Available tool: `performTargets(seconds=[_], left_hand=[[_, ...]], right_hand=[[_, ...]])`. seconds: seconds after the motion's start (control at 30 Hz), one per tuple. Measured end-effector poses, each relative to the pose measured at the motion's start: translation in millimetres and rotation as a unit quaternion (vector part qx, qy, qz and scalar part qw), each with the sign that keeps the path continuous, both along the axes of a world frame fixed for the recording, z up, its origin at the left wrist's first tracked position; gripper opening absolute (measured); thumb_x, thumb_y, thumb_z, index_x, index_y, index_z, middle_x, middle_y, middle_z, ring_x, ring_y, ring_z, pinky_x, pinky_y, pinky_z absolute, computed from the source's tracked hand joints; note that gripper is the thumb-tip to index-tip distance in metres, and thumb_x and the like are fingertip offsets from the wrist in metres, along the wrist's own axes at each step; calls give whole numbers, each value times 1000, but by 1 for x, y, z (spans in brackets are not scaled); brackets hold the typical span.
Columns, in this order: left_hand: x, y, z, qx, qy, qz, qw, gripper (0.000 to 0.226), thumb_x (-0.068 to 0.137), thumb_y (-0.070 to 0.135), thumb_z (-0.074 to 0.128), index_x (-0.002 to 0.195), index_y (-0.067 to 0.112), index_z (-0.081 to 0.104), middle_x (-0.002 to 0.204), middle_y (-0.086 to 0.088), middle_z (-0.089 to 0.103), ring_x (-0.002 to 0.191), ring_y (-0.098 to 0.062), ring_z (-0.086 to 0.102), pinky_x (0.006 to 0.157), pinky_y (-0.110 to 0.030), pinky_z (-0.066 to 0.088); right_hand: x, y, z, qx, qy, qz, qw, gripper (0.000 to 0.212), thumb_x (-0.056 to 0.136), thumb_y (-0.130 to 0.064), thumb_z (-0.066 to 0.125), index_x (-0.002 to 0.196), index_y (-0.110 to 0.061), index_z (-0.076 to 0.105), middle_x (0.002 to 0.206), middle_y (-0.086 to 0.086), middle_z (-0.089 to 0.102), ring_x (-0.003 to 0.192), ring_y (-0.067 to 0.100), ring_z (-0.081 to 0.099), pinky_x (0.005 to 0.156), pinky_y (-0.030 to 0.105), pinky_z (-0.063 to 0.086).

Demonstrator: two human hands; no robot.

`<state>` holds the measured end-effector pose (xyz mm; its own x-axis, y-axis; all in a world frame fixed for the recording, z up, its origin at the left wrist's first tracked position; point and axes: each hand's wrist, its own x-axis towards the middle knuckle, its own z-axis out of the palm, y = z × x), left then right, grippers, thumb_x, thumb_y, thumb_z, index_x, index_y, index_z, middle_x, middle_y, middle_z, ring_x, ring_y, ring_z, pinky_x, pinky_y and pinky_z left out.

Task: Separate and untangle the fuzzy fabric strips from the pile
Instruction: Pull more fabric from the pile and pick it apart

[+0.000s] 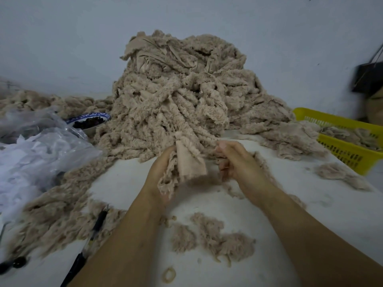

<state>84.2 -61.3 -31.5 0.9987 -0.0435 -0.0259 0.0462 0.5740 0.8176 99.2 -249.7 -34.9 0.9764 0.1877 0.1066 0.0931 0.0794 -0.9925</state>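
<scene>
Curling round a bunch of fuzzy strips (182, 168), the fingers (165, 155) of the left hand (157, 175) hold it upright, smooth backing showing. Just right of it, the right hand (240, 164) pinches fuzz trailing from the same bunch, fingers curled under the thumb. The pile (178, 90) rises just beyond on the table (279, 208). Loose scraps (217, 239) lie nearer, with a yellow basket (342, 150) on the right.

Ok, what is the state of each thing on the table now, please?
Left hand: grips fabric strips.
Right hand: fingers curled, pinching strips too.
Pile: heaped and tangled, against the wall.
Yellow basket: partly filled with fabric pieces.
Bowl: holds dark pieces.
Pen: lying flat.
</scene>
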Motion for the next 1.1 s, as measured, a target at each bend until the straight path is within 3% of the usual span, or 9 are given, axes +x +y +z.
performTargets(seconds=[0.13, 0.23, 0.4, 0.57, 0.67, 0.8, 0.9, 0.97, 1.1], left_hand=[[-5, -9, -3, 220, -8, 50, 974, 24, 91, 29, 59, 74, 20, 74, 70, -7, 69, 63, -17, 65, 58, -26, 50], [-10, -19, -3, 331, -46, 56, 941, 36, 91, 43, 52, 69, 28, 76, 68, 1, 74, 63, -11, 70, 51, -22, 52], [-6, -22, -2, 197, -12, 65, 978, 55, 82, 78, 43, 102, 38, 77, 98, 2, 76, 92, -13, 72, 88, -36, 58], [-9, -29, -9, 223, -56, -5, 973, 78, 81, 85, 31, 115, 27, 71, 106, -22, 62, 104, -27, 62, 96, -50, 51], [-8, -27, -15, 296, -77, 0, 952, 99, 67, 98, 26, 133, 32, 61, 128, 6, 67, 121, -4, 59, 100, -24, 44], [-9, -24, -20, 435, -117, 1, 893, 62, 78, 88, 26, 106, 47, 63, 120, 22, 57, 112, 7, 54, 92, -22, 42], [-9, -29, -22, 542, -156, -41, 824, 37, 99, 58, 38, 106, 33, 63, 109, 22, 57, 98, 12, 53, 81, -13, 39], [-9, -31, -22, 587, -165, -56, 791, 38, 102, 51, 42, 104, 22, 66, 103, 12, 61, 90, 4, 56, 78, -18, 42], [-14, -27, -20, 535, -119, -46, 835, 47, 98, 57, 48, 74, 23, 69, 66, 8, 66, 55, -8, 60, 56, -22, 53]], right_hand=[[-9, 5, 7, -130, -113, 38, 984, 79, 67, -80, 65, 136, -60, 34, 113, -26, 50, 87, -7, 60, 73, 14, 49], [-12, 16, 2, -223, -141, 110, 958, 79, 76, -63, 71, 144, -44, 36, 126, -29, 53, 107, -12, 56, 84, 10, 48], [-14, 21, 1, -273, -120, 75, 952, 63, 78, -70, 63, 130, -36, 49, 108, -41, 52, 99, -17, 52, 72, 4, 40], [-5, 24, -8, -268, -144, -9, 953, 17, 96, -23, 59, 112, -27, 53, 102, -14, 61, 97, 12, 59, 75, 12, 45], [10, 3, 6, -24, -48, -121, 991, 19, 102, -28, 51, 103, -16, 65, 97, 2, 71, 104, 30, 67, 78, 31, 54], [22, -34, 22, 399, 45, -137, 906, 54, 95, -55, 49, 130, -14, 54, 124, 5, 62, 113, 20, 63, 95, 34, 53], [22, -26, 0, -31, -23, -231, 972, 23, 101, -37, 51, 116, -21, 57, 119, 5, 62, 105, 19, 62, 88, 28, 51], [24, -19, -16, -309, -121, -238, 913, 24, 101, -28, 49, 121, -21, 61, 124, 6, 61, 107, 19, 58, 86, 30, 47], [26, -21, -25, -526, -90, -197, 823, 47, 99, -33, 51, 143, -17, 45, 140, 10, 51, 128, 31, 45, 103, 40, 38]])
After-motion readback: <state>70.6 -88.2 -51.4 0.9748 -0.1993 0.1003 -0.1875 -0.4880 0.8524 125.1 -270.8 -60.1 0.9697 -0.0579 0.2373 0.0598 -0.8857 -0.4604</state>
